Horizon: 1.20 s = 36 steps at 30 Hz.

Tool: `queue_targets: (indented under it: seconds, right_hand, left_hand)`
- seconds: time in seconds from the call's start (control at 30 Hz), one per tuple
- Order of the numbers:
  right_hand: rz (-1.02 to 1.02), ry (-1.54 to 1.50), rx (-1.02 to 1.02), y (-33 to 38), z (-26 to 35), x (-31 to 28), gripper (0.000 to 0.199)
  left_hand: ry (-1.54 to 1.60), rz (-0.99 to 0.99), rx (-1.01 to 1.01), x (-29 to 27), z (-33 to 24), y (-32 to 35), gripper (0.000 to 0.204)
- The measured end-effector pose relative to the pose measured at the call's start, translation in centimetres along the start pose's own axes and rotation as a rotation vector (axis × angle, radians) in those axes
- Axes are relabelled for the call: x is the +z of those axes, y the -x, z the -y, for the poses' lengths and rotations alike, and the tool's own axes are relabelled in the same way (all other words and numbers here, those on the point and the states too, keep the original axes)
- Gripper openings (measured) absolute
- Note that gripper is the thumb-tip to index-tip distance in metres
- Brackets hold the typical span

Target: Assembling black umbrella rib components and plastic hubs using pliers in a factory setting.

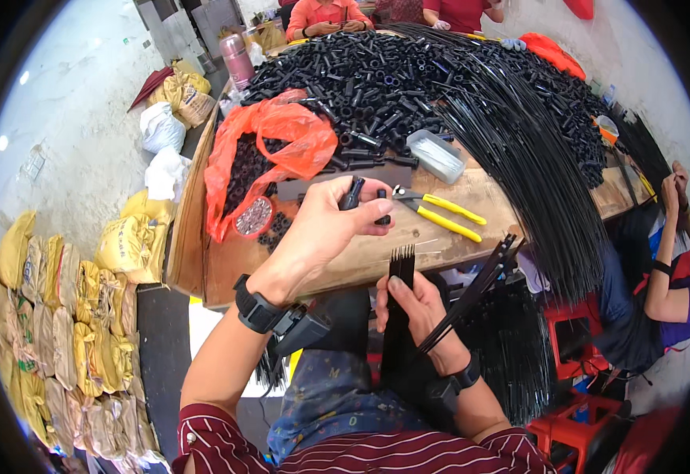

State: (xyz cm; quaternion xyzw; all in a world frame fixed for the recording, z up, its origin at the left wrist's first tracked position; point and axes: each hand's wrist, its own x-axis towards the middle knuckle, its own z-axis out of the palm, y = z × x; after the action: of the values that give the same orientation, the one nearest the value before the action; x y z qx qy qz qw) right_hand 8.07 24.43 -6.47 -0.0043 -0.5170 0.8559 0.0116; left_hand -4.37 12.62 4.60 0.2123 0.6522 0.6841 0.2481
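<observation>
Small black tube piece (351, 192) pinched in raised left hand (325, 229) above wooden table (376, 253), bundle of thin black rods (401, 272) clasped upright in right hand (416, 304), yellow-handled pliers (439, 213) laid just beyond.

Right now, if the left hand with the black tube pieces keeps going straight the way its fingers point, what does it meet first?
Probably the yellow-handled pliers lying on the wooden table. The left hand holds small black tube pieces with fingers pointing right, toward the pliers' jaws. How high the hand is above the table is unclear, so it might pass over them.

Left hand (325, 225) raised, right hand (416, 304) clenched
</observation>
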Motion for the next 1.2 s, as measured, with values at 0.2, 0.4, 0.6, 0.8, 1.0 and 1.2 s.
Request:
queue_targets:
  seconds: [0.2,0.4,0.6,0.8,1.0,1.2]
  right_hand:
    - [0.04,0.016,0.072,0.2,0.9,1.7,0.026]
    - [0.126,0.149,-0.015,-0.5,1.3,1.9,0.021]
    - [0.109,0.148,0.008,-0.9,1.9,2.2,0.021]
    - [0.056,0.196,-0.002,-1.1,1.9,2.4,0.023]
    - [0.092,0.252,-0.017,-1.2,1.8,2.9,0.021]
    - [0.039,0.191,-0.011,-1.0,1.7,3.3,0.02]
  left_hand:
    - [0.067,-0.039,-0.059,-2.6,2.4,2.8,0.027]
    - [0.059,-0.035,-0.053,-3.0,2.8,3.8,0.028]
    - [0.066,-0.023,-0.034,-3.2,3.4,4.0,0.028]
    - [0.045,-0.023,-0.039,-3.5,3.2,3.9,0.027]
    - [0.059,-0.023,0.0,-4.1,3.7,3.8,0.028]
    - [0.072,-0.05,-0.031,-4.5,3.3,4.4,0.028]
